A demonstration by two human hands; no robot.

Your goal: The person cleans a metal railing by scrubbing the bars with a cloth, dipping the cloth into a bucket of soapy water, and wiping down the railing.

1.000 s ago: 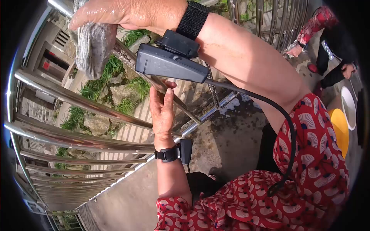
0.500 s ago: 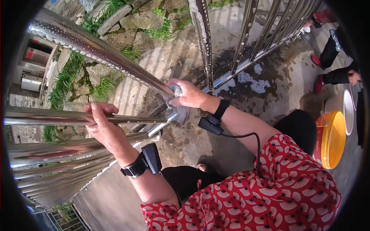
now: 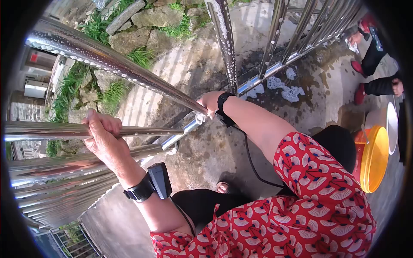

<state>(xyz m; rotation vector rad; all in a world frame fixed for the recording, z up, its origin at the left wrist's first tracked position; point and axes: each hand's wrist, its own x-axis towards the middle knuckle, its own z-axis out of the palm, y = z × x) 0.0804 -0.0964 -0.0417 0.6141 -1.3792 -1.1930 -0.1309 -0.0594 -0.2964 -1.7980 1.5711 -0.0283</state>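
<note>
My left hand (image 3: 105, 137) is wrapped round a thin metal bar (image 3: 51, 130) of the railing, left of centre. At the foot of a thicker, foam-spotted bar (image 3: 116, 66), my right hand (image 3: 211, 103) reaches low beside the bottom rail (image 3: 189, 126). Its fingers are mostly hidden behind the wrist and the bar. A little white foam or cloth shows by the fingertips, too small to tell which. Each wrist wears a black strap with a device.
A yellow bucket (image 3: 375, 159) and a white basin (image 3: 392, 128) stand at the right. Another person's legs and hands are at the upper right. Foam patches (image 3: 286, 89) lie on the wet ground. Stones and grass (image 3: 112, 94) are beyond the railing.
My right hand has come down from the top of the bar to its foot, and the grey cloth is no longer plainly visible. My left hand has moved left and closed round the thin bar.
</note>
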